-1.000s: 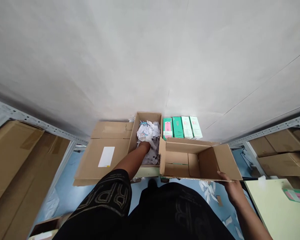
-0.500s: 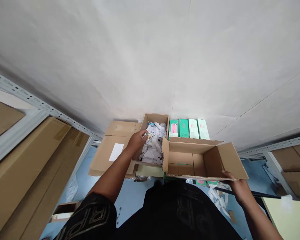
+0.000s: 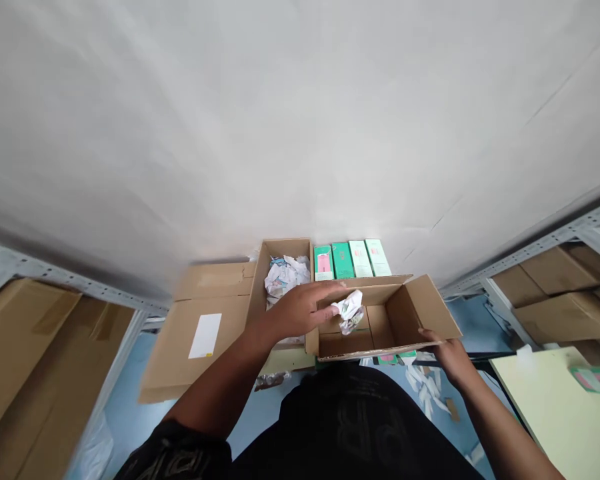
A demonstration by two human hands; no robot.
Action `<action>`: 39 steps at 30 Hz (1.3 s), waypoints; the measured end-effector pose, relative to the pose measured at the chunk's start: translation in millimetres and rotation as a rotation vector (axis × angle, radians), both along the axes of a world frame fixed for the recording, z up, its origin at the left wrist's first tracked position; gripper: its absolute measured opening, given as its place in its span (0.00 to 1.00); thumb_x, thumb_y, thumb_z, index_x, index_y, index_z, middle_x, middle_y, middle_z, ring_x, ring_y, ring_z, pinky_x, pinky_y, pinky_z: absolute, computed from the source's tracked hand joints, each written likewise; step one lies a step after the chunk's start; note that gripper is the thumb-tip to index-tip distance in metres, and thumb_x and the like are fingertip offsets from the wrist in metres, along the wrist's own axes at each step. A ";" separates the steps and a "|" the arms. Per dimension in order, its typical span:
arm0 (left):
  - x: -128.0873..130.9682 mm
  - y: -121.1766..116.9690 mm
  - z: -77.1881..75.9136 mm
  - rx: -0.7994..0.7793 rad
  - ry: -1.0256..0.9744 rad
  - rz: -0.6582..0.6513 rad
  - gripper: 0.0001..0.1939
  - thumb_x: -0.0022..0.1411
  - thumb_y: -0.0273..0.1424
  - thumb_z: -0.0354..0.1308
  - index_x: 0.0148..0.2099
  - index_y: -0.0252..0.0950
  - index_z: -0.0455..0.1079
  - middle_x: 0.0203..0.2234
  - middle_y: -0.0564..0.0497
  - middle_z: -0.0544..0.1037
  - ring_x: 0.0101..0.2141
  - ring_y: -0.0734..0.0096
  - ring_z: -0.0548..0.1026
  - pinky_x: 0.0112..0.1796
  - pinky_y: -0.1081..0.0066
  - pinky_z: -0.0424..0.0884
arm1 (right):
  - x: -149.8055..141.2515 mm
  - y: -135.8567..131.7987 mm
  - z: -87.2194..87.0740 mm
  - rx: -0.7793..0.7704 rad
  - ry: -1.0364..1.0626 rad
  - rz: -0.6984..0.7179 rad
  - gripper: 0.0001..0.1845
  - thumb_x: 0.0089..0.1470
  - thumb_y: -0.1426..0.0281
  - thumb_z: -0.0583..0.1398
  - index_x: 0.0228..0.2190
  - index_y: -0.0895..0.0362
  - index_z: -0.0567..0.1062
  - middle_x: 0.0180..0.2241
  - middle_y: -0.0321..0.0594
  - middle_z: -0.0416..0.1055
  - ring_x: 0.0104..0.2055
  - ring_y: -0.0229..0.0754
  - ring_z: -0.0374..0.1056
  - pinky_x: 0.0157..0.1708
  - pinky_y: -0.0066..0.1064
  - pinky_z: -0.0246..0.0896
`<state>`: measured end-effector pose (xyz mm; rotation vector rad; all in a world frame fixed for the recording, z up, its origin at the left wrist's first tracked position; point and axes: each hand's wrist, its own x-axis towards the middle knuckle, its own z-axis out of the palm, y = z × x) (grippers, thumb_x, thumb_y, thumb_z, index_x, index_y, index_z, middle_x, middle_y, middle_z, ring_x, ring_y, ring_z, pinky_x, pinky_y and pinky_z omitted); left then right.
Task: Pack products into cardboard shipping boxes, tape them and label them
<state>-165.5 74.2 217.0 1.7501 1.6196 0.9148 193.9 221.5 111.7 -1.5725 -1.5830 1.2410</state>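
Note:
A crumpled piece of white printed paper (image 3: pixel 351 312) is over an open cardboard box (image 3: pixel 397 317). My left hand (image 3: pixel 307 308) is beside the paper, its fingers stretched out and its thumb apart from them. The paper is right at the thumb tip and does not look gripped. My right hand (image 3: pixel 443 350) grips the near right edge of the cardboard box, which is tilted toward me. To the left stands a taller carton (image 3: pixel 258 293) filled with crumpled paper scraps (image 3: pixel 286 273), partly behind my left forearm.
Several green and pale green product boxes (image 3: pixel 343 260) stand in a row against the wall. A closed carton with a white label (image 3: pixel 205 335) lies at left. Metal shelving with cartons flanks both sides. A pale yellow tabletop (image 3: pixel 550 400) is at right; paper strips (image 3: pixel 425 387) lie below.
My left hand has moved right, from the carton of scraps to over the open box, bringing the crumpled paper and opening its fingers. My right hand still holds the box edge.

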 end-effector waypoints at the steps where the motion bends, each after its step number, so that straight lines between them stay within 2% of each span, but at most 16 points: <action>1: -3.8 1.0 -4.8 0.008 -0.007 0.004 0.24 0.69 0.40 0.58 0.66 0.48 0.70 0.62 0.51 0.76 0.62 0.55 0.72 0.64 0.54 0.66 | 0.6 -3.9 -0.6 -0.007 -0.003 -0.023 0.22 0.39 0.55 0.68 0.35 0.56 0.81 0.40 0.45 0.82 0.46 0.57 0.76 0.45 0.43 0.72; 3: -13.4 0.3 -15.8 0.086 -0.021 0.058 0.21 0.69 0.40 0.57 0.62 0.46 0.73 0.61 0.48 0.76 0.62 0.55 0.71 0.65 0.54 0.65 | 3.0 -12.5 -1.2 -0.033 0.001 -0.083 0.22 0.39 0.55 0.67 0.34 0.56 0.80 0.38 0.45 0.81 0.46 0.57 0.76 0.46 0.43 0.72; 5: -21.8 -1.7 -28.2 0.185 -0.046 0.176 0.19 0.69 0.39 0.58 0.60 0.44 0.74 0.62 0.46 0.74 0.64 0.55 0.69 0.66 0.53 0.62 | 7.2 -21.8 -1.2 -0.053 0.032 -0.160 0.22 0.39 0.54 0.68 0.34 0.56 0.80 0.38 0.44 0.81 0.43 0.56 0.76 0.43 0.42 0.73; 7: -25.0 -2.3 -40.9 0.230 -0.122 0.292 0.23 0.68 0.40 0.59 0.63 0.44 0.71 0.66 0.45 0.68 0.67 0.54 0.64 0.67 0.53 0.60 | 12.8 -31.0 0.1 -0.054 0.056 -0.230 0.22 0.41 0.54 0.68 0.36 0.56 0.79 0.40 0.44 0.81 0.42 0.54 0.76 0.40 0.40 0.73; 9: -21.1 0.0 -51.9 0.205 -0.262 0.332 0.30 0.67 0.42 0.60 0.69 0.45 0.63 0.70 0.44 0.61 0.70 0.54 0.58 0.67 0.53 0.60 | 18.3 -39.4 3.2 -0.023 0.049 -0.300 0.23 0.42 0.54 0.68 0.37 0.56 0.79 0.42 0.43 0.81 0.44 0.54 0.76 0.41 0.38 0.73; 11: -10.7 5.4 -59.0 0.116 -0.437 0.296 0.38 0.66 0.44 0.61 0.73 0.45 0.54 0.72 0.42 0.57 0.71 0.53 0.57 0.66 0.53 0.63 | 22.7 -46.6 8.5 0.006 0.036 -0.364 0.24 0.43 0.54 0.68 0.39 0.56 0.79 0.43 0.44 0.81 0.46 0.55 0.76 0.42 0.38 0.73; 13: 4.2 12.8 -60.8 -0.018 -0.594 0.220 0.44 0.64 0.48 0.63 0.75 0.44 0.50 0.71 0.39 0.59 0.69 0.50 0.62 0.63 0.53 0.67 | 26.5 -52.2 15.5 0.017 0.020 -0.426 0.25 0.43 0.52 0.67 0.39 0.55 0.79 0.44 0.45 0.81 0.47 0.56 0.76 0.43 0.38 0.73; 15: 21.8 20.4 -57.9 -0.123 -0.703 0.156 0.45 0.63 0.53 0.63 0.75 0.41 0.53 0.68 0.37 0.66 0.66 0.48 0.67 0.62 0.53 0.69 | 32.1 -56.5 22.7 0.029 0.000 -0.491 0.25 0.43 0.51 0.66 0.39 0.55 0.80 0.45 0.46 0.81 0.49 0.58 0.75 0.45 0.38 0.72; 18: 53.0 29.7 -49.3 -0.170 -0.745 0.099 0.43 0.63 0.58 0.59 0.71 0.39 0.63 0.62 0.38 0.74 0.64 0.46 0.69 0.62 0.53 0.69 | 50.0 -61.8 28.8 0.061 0.015 -0.528 0.27 0.43 0.52 0.65 0.42 0.55 0.80 0.46 0.46 0.81 0.51 0.58 0.75 0.48 0.39 0.71; 22: 110.3 43.1 -44.3 -0.244 -0.667 0.069 0.41 0.60 0.54 0.64 0.69 0.39 0.67 0.56 0.43 0.80 0.60 0.46 0.73 0.60 0.53 0.71 | 100.1 -66.8 21.5 0.093 0.059 -0.523 0.25 0.47 0.52 0.65 0.45 0.51 0.80 0.46 0.42 0.82 0.54 0.58 0.74 0.50 0.38 0.71; 26: 188.4 63.5 -52.9 -0.279 -0.669 0.143 0.37 0.56 0.53 0.64 0.62 0.38 0.73 0.49 0.45 0.84 0.56 0.45 0.77 0.58 0.49 0.73 | 179.6 -70.0 4.3 0.061 0.097 -0.563 0.25 0.49 0.53 0.66 0.45 0.53 0.81 0.48 0.43 0.82 0.55 0.58 0.74 0.51 0.39 0.71; 29: 252.9 81.5 -64.4 -0.292 -0.702 0.134 0.35 0.56 0.55 0.64 0.59 0.38 0.76 0.49 0.44 0.84 0.55 0.46 0.78 0.58 0.49 0.73 | 247.8 -73.8 -6.8 -0.011 0.148 -0.577 0.23 0.48 0.53 0.67 0.42 0.54 0.83 0.46 0.44 0.83 0.54 0.58 0.75 0.51 0.39 0.72; 33: 335.5 109.3 -84.3 -0.324 -0.652 0.041 0.37 0.61 0.57 0.60 0.60 0.35 0.74 0.50 0.42 0.83 0.56 0.46 0.78 0.58 0.50 0.73 | 329.8 -83.4 -17.7 -0.085 0.235 -0.597 0.25 0.48 0.53 0.67 0.44 0.55 0.83 0.45 0.45 0.83 0.53 0.59 0.76 0.51 0.43 0.73; 35: 373.2 125.3 -95.5 -0.348 -0.601 -0.022 0.36 0.63 0.58 0.57 0.60 0.35 0.74 0.51 0.41 0.83 0.56 0.47 0.77 0.58 0.51 0.73 | 363.5 -90.0 -21.8 -0.129 0.278 -0.656 0.27 0.48 0.51 0.67 0.44 0.57 0.82 0.45 0.48 0.82 0.51 0.59 0.77 0.47 0.44 0.74; 39: 439.1 159.9 -115.7 -0.378 -0.430 -0.140 0.36 0.65 0.58 0.52 0.61 0.35 0.73 0.51 0.42 0.83 0.58 0.49 0.76 0.59 0.52 0.72 | 414.7 -103.4 -27.7 -0.164 0.451 -0.729 0.29 0.50 0.47 0.65 0.44 0.56 0.80 0.50 0.47 0.80 0.51 0.55 0.76 0.42 0.40 0.76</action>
